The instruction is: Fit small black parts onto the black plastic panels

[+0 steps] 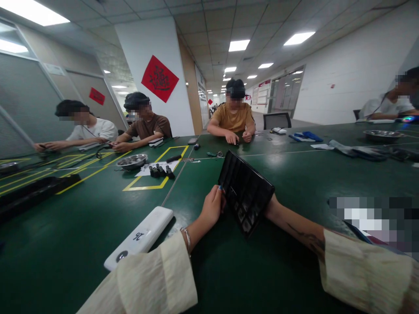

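A black tray (244, 192) divided into small compartments is held up and tilted above the green table (209, 279). My left hand (212, 204) is closed on its left edge, with the thumb along the near side. My right hand (271, 208) is at the tray's right edge, and its fingers are hidden behind it. Some lower compartments look shiny, but what they contain, if anything, cannot be made out. A white power-bank-like block (144, 235) marked with a number lies left of my left forearm.
Several black cylindrical parts (160, 170) lie on white paper inside a yellow taped outline. Metal bowls (132, 161) stand at left and far right. Blue gloves (306, 136) and grey gloves (355, 150) lie at the right. A person (234, 115) sits opposite, others along the sides.
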### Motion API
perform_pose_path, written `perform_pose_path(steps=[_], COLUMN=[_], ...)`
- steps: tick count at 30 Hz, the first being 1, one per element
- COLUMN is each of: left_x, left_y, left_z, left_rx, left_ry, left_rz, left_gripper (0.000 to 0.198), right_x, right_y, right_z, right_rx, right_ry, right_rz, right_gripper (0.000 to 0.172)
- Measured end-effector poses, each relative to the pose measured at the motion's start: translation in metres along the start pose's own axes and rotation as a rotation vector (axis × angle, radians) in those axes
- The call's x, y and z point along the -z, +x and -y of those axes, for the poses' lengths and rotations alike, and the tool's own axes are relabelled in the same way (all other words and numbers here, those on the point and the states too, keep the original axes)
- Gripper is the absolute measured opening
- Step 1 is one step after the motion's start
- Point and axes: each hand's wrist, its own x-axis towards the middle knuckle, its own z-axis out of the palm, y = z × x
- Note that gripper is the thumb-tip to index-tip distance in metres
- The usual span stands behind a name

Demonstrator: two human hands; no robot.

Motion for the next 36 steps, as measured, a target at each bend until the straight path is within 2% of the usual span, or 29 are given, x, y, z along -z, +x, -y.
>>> perform_pose_path(steps=[3,9,13,19,23,28,32,36], left_x=[-0.002,-0.004,-0.004,-0.002,0.0,-0.001,-0.001,-0.001], left_y=[-0.004,-0.005,-0.006,-0.01,-0.011,-0.005,-0.002,-0.002], left_z=[-0.003,-0.005,-0.005,-0.014,-0.016,-0.01,-0.009,-0.013], left_rx=[-0.024,0.01,-0.002,-0.101,-0.145,-0.071,-0.008,0.023], left_ry=[0.04,0.004,0.083,0.264,0.307,0.29,0.25,0.241], left_rz=[0.039,0.052,0.066,0.008,-0.014,-0.042,0.003,0.039], left_gripper=[0.031,0.024,0.022,0.015,0.012,0.019,0.026,0.029], right_x=[-0.001,0.0,-0.005,-0.013,-0.015,-0.016,-0.013,-0.008], right_y=[0.003,0.007,-0.001,-0.013,-0.016,-0.016,-0.015,-0.011], right_z=[-0.003,-0.006,-0.004,-0.005,-0.009,-0.008,-0.007,-0.01], right_rx=[0.063,0.137,0.15,0.128,0.146,0.154,0.171,0.247], right_ry=[-0.018,0.017,-0.017,0.012,0.013,0.024,0.009,-0.035], right_rz=[0.004,0.008,0.007,-0.019,0.001,0.058,0.086,0.061], right_gripper=[0.012,0.026,0.026,0.029,0.028,0.027,0.031,0.033])
